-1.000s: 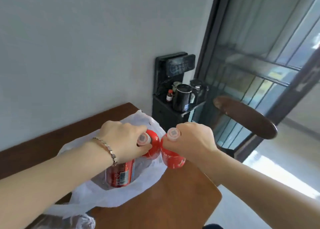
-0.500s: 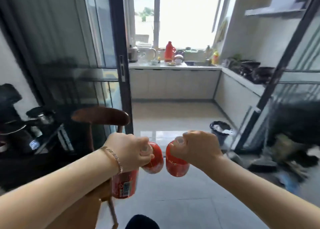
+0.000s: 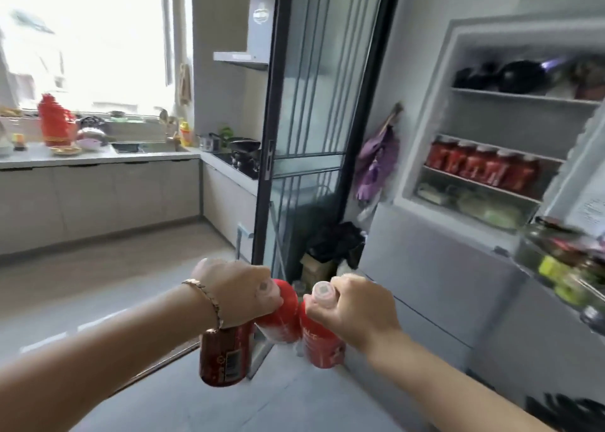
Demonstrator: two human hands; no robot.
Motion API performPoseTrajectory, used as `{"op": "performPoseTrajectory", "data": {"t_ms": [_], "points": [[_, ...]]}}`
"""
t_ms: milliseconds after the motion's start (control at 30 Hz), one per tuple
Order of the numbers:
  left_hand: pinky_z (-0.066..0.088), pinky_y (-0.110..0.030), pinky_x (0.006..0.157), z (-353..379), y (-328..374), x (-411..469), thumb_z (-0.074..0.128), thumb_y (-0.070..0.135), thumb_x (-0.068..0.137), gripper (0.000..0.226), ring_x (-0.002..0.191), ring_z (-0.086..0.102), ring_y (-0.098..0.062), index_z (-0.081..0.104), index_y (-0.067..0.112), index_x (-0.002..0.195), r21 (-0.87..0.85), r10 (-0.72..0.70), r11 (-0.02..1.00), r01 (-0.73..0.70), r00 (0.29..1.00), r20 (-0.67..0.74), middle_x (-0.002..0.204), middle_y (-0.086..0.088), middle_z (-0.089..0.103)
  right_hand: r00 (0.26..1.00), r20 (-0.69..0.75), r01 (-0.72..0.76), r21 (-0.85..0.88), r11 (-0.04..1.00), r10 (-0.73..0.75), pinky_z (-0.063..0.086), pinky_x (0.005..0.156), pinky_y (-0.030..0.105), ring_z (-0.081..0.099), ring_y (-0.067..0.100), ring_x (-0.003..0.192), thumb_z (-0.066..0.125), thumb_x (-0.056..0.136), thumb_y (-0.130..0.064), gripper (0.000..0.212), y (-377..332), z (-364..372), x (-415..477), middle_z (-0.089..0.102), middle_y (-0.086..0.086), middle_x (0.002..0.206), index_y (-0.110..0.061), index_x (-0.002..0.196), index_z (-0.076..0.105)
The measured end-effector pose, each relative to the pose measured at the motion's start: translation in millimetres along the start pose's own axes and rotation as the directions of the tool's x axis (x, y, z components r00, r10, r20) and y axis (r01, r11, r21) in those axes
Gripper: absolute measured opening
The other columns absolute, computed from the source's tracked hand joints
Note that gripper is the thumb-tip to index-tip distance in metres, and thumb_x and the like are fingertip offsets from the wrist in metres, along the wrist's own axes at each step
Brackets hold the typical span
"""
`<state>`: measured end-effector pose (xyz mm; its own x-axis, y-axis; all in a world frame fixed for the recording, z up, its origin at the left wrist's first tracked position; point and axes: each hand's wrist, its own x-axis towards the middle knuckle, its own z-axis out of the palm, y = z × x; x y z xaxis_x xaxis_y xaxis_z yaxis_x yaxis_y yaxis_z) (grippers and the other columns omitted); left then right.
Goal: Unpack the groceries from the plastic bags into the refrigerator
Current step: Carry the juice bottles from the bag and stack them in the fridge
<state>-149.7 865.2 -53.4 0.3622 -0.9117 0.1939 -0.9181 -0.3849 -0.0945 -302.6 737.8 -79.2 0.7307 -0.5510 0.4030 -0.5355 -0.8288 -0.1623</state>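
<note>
**A:** What's closest to you?

**B:** Two forearms held out over the floor (image 3: 288, 405). The left grip (image 3: 239, 292), with a bracelet (image 3: 204, 296) at the wrist, is curled tight round the neck of the first red bottle (image 3: 280, 314). A red can (image 3: 226, 356) hangs just under that wrist, but I can't see which fingers hold it.

**A:** And the other one?

**B:** The right grip (image 3: 353, 307) is closed round the neck of the second red bottle (image 3: 322, 345), with the pale cap poking up above the thumb. The two bottles touch side by side in the air.

**A:** Where's the refrigerator?

**B:** The refrigerator (image 3: 432, 130) is beyond them on the right, with its upper door open. A row of red drinks (image 3: 481, 165) stands on the middle shelf, with dark things on the shelf above and blurred greens below. Jars (image 3: 563, 261) sit in the door rack at the far right.

**A:** What's further off?

**B:** A glass sliding door (image 3: 311, 104) stands straight ahead, and something purple (image 3: 376, 166) hangs on the wall beside it. At the far left, the kitchen table (image 3: 98, 160) carries a red flask (image 3: 54, 120) under the window.
</note>
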Motion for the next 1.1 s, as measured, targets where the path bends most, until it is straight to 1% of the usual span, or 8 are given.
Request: {"op": "performPoseTrajectory", "data": {"t_ms": [233,333,467,600,667,800,967,1100], "points": [[0.037,-0.026,0.059,13.5,53.5,181.6,0.032,0.066,0.081,0.042,0.067,0.054,-0.013,0.048,0.028,0.079,-0.104,0.212,0.971,-0.216,0.976,-0.043,0.070,0.011,0.054,0.957,-0.129,-0.270,-0.071,0.960,0.259,0.029,0.058,0.027,0.056,0.022,0.070,0.048,0.077,-0.064,0.049,130.6,-9.1,76.3,0.044,-0.006,0.065,-0.022,0.056,0.036],[0.035,-0.026,0.060,16.6,75.2,258.3,0.032,0.060,0.083,0.040,0.070,0.055,-0.015,0.052,0.026,0.082,-0.084,0.319,0.943,-0.322,0.947,-0.045,0.078,0.010,0.059,0.923,-0.195,-0.356,-0.114,0.927,0.331,0.029,0.053,0.027,0.050,0.019,0.065,0.041,0.078,-0.068,0.050,177.9,-9.2,114.4,0.047,-0.007,0.066,-0.023,0.058,0.043],[0.036,-0.027,0.065,14.9,101.3,362.2,0.031,0.067,0.082,0.042,0.076,0.053,-0.016,0.052,0.030,0.088,-0.035,0.481,0.874,-0.484,0.873,-0.078,0.088,0.009,0.060,0.845,-0.284,-0.501,-0.119,0.857,0.454,0.023,0.047,0.019,0.044,0.013,0.060,0.041,0.082,-0.066,0.049,236.5,-14.3,170.5,0.042,-0.010,0.063,-0.025,0.056,0.043],[0.041,-0.027,0.066,8.9,133.3,452.4,0.031,0.067,0.082,0.044,0.075,0.054,-0.015,0.052,0.029,0.089,-0.036,0.577,0.812,-0.583,0.810,-0.109,0.086,0.010,0.059,0.743,-0.373,-0.628,-0.098,0.772,0.556,0.027,0.052,0.023,0.049,0.018,0.068,0.038,0.083,-0.066,0.050,297.0,-24.3,215.0,0.046,-0.004,0.079,-0.022,0.069,0.057],[0.043,-0.026,0.066,4.9,150.9,491.6,0.032,0.066,0.083,0.044,0.076,0.056,-0.014,0.052,0.028,0.090,-0.041,0.596,0.797,-0.603,0.796,-0.109,0.086,0.009,0.060,0.684,-0.394,-0.681,-0.044,0.731,0.614,0.033,0.058,0.026,0.052,0.020,0.073,0.040,0.084,-0.064,0.049,328.4,-32.9,234.3,0.049,-0.001,0.087,-0.020,0.073,0.060],[0.043,-0.026,0.065,6.1,194.4,570.2,0.030,0.066,0.084,0.044,0.076,0.057,-0.012,0.052,0.028,0.086,-0.014,0.645,0.759,-0.651,0.756,-0.112,0.080,0.012,0.057,0.593,-0.470,-0.738,0.007,0.674,0.654,0.030,0.049,0.022,0.057,0.018,0.066,0.044,0.085,-0.063,0.050,403.0,-46.3,273.7,0.057,-0.005,0.067,-0.020,0.059,0.051],[0.042,-0.027,0.063,18.0,251.3,657.4,0.030,0.068,0.082,0.043,0.080,0.059,-0.013,0.051,0.031,0.083,-0.032,0.655,0.751,-0.660,0.750,-0.094,0.086,0.010,0.060,0.524,-0.526,-0.796,-0.023,0.604,0.670,0.037,0.055,0.025,0.058,0.020,0.071,0.041,0.085,-0.065,0.051,511.5,-58.8,316.9,0.067,0.000,0.080,-0.021,0.087,0.067],[0.048,-0.027,0.066,22.3,299.6,730.9,0.028,0.066,0.081,0.046,0.078,0.060,-0.013,0.054,0.029,0.084,-0.046,0.645,0.757,-0.652,0.757,-0.106,0.084,0.009,0.061,0.455,-0.573,-0.844,-0.031,0.536,0.682,0.042,0.062,0.030,0.060,0.027,0.073,0.041,0.086,-0.063,0.052,613.6,-70.5,356.6,0.064,0.004,0.073,-0.016,0.070,0.057]]}}
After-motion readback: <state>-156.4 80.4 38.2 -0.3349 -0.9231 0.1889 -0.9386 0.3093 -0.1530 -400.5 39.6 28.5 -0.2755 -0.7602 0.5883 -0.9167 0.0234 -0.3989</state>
